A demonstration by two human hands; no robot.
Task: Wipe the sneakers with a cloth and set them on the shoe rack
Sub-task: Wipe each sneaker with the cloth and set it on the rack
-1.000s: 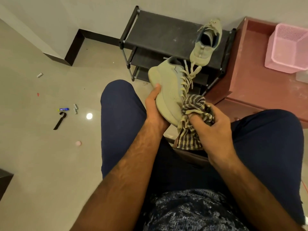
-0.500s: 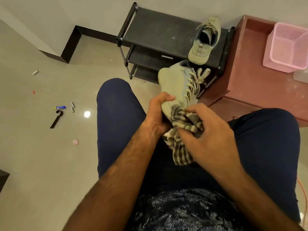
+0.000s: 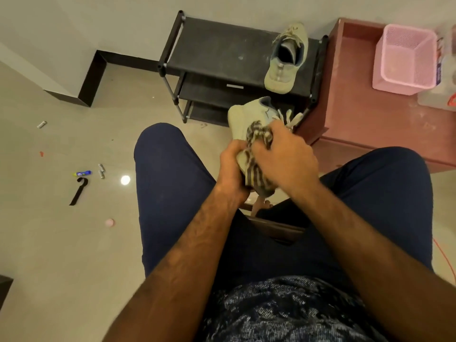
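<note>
My left hand (image 3: 233, 166) grips a pale green sneaker (image 3: 249, 114) by its lower end, above my lap. My right hand (image 3: 287, 156) presses a striped cloth (image 3: 257, 169) against the sneaker's side, covering much of the shoe. The laces stick out to the right of my right hand. A second matching sneaker (image 3: 287, 60) lies on the top shelf of the black shoe rack (image 3: 212, 50), at its right end, opening facing up.
A reddish low cabinet (image 3: 357, 114) stands right of the rack, with a pink basket (image 3: 407, 58) on it. Small litter lies on the tiled floor at left: a black strap (image 3: 78, 191), a blue tube (image 3: 82, 173), a pink cap (image 3: 109, 222). My knees flank the hands.
My right hand with the cloth has moved up from the sneaker's lower part onto its side. The sneaker has tilted and shifted right, nearer the cabinet.
</note>
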